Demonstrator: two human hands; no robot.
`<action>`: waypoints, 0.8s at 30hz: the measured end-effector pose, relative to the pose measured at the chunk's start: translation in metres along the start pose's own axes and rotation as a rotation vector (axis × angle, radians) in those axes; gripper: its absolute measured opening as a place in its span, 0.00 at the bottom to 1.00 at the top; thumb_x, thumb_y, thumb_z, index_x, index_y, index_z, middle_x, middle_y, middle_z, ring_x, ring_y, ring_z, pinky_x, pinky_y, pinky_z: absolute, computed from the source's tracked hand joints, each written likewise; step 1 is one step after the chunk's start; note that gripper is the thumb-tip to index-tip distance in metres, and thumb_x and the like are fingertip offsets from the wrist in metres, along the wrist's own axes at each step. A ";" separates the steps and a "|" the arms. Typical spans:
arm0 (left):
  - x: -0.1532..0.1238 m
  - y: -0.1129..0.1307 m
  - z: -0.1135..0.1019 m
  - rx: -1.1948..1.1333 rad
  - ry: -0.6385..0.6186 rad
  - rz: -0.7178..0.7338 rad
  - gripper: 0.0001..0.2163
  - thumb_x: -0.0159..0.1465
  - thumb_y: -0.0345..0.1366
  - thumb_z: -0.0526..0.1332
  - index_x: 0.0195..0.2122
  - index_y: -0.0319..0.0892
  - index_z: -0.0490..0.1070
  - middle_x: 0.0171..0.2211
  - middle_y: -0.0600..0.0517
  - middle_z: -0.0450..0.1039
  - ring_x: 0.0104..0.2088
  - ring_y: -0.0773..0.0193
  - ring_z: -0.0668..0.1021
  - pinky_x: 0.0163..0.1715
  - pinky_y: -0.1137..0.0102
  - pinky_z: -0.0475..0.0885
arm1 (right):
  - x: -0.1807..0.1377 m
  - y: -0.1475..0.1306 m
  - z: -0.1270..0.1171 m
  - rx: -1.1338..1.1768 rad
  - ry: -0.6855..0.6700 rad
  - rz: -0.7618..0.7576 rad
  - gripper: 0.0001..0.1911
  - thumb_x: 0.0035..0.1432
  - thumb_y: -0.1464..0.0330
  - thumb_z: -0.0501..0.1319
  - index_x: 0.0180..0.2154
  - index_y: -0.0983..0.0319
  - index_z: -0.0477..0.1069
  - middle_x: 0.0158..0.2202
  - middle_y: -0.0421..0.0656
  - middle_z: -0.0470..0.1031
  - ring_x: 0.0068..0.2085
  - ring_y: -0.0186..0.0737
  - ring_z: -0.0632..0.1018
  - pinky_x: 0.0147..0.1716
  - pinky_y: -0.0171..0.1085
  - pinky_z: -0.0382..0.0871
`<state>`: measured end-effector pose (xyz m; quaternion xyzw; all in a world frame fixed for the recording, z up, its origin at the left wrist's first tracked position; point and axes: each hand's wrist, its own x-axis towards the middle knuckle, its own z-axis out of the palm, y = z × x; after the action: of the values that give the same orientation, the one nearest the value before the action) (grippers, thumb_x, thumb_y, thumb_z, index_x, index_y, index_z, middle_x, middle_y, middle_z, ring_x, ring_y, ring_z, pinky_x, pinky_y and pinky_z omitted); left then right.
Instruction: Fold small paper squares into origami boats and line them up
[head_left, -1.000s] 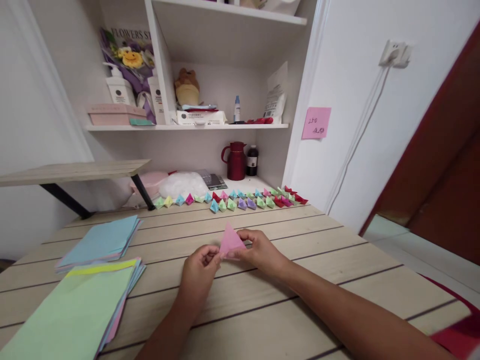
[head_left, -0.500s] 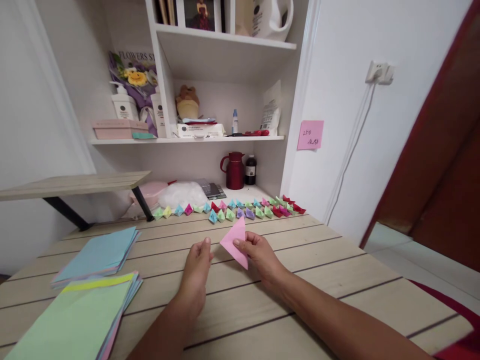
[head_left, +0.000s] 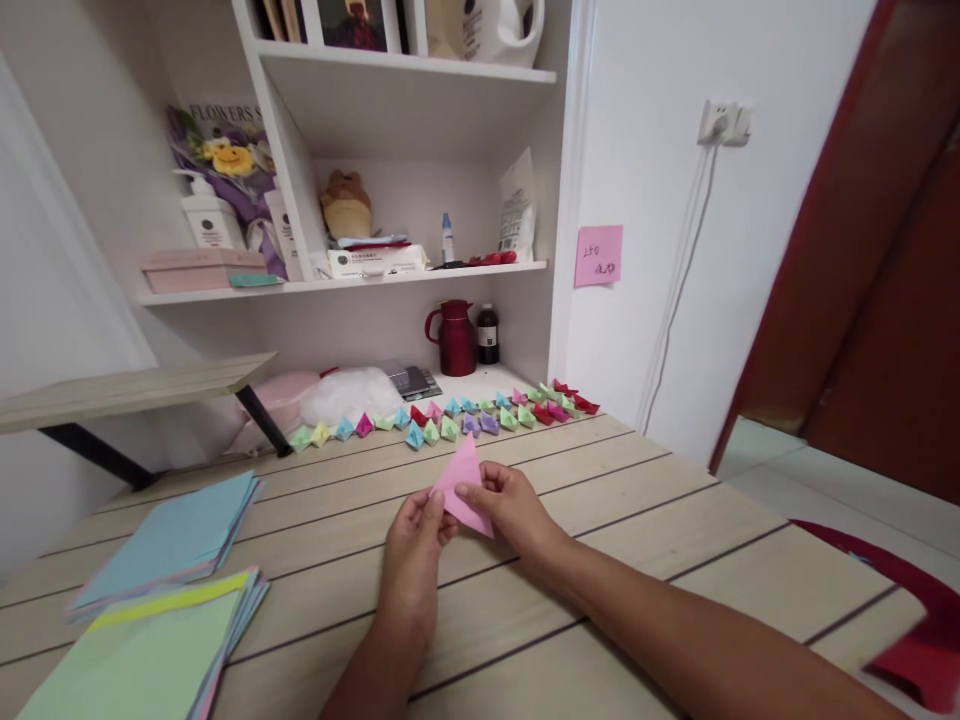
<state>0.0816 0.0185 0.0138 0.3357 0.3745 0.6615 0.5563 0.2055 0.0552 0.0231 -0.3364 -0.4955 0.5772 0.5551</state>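
A pink sheet of paper folded into a triangle is held up just above the wooden table, between both hands. My left hand pinches its left corner between thumb and fingers. On the right side, my right hand grips it with the thumb on the near face and the fingers behind. Beyond the hands, small folded paper boats in many colours stand in rows along the table's back edge.
Stacks of blue paper and green paper lie at the left. A raised wooden stand is at the back left. Behind the table, white shelves hold a red jug and a dark bottle.
My left hand has moved right and up and taken hold of the pink paper's left corner. My right hand keeps its grip. The whole view has shifted slightly.
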 end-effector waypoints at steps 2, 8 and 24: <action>0.002 -0.001 -0.001 -0.004 0.010 0.004 0.15 0.50 0.40 0.72 0.36 0.38 0.74 0.28 0.53 0.74 0.27 0.71 0.72 0.36 0.72 0.70 | 0.001 0.001 0.000 -0.016 -0.011 -0.007 0.22 0.35 0.57 0.74 0.26 0.65 0.70 0.22 0.39 0.71 0.23 0.31 0.67 0.23 0.32 0.58; 0.006 -0.005 -0.006 -0.025 0.009 0.001 0.12 0.51 0.38 0.72 0.31 0.37 0.75 0.27 0.53 0.73 0.27 0.72 0.71 0.31 0.76 0.68 | 0.003 0.009 -0.002 -0.103 -0.047 -0.067 0.21 0.40 0.56 0.72 0.24 0.64 0.67 0.20 0.35 0.66 0.22 0.29 0.64 0.22 0.31 0.54; 0.016 0.012 -0.023 -0.182 -0.216 -0.183 0.12 0.50 0.36 0.73 0.25 0.39 0.69 0.21 0.58 0.66 0.23 0.74 0.67 0.29 0.77 0.69 | -0.013 -0.027 -0.004 -0.053 -0.103 -0.274 0.21 0.59 0.54 0.61 0.51 0.55 0.66 0.47 0.44 0.68 0.42 0.40 0.73 0.41 0.38 0.68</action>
<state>0.0539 0.0300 0.0135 0.3175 0.2800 0.5992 0.6795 0.2195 0.0400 0.0458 -0.2503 -0.5798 0.4990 0.5935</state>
